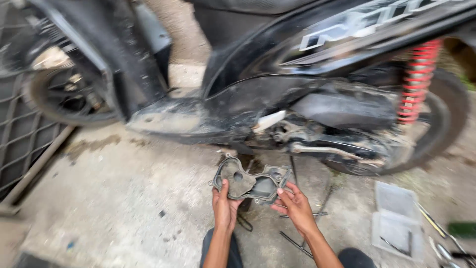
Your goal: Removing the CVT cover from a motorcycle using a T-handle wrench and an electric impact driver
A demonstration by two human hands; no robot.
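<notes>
Right now both hands are up in front of the person, over the concrete floor (114, 198); the left hand (224, 207) grips the near left end of a grey metal engine cover (250, 182), its thumb laid up over the face of the round part and the fingers curled behind; the right hand (296, 204) is half open, its fingertips touching the cover's right edge, the thumb pointing toward the part; whether it truly bears any weight I cannot tell.

The cover is a flat, irregular casting, dull grey and dusty; it has a rounded lobe on the left with a small hole near its middle, a darker recessed pocket on the right, and small bolt ears sticking out around the rim; it is held tilted, with its inner face toward the camera, just below the underside of the scooter (297, 99).

Beyond it the black scooter stands side-on, dirt-streaked along its lower panels; a red coil shock absorber (419, 79) runs down at the right beside the rear wheel (446, 124); the front wheel (64, 94) sits at the far left by a metal grating (25, 134). A pale lettered decal (367, 22) runs slanted along the upper black body panel.

On the floor to the right lies an open, pale plastic case (396, 218) of two shallow rectangular halves; thin hand tools (436, 226) lie just beside it.
</notes>
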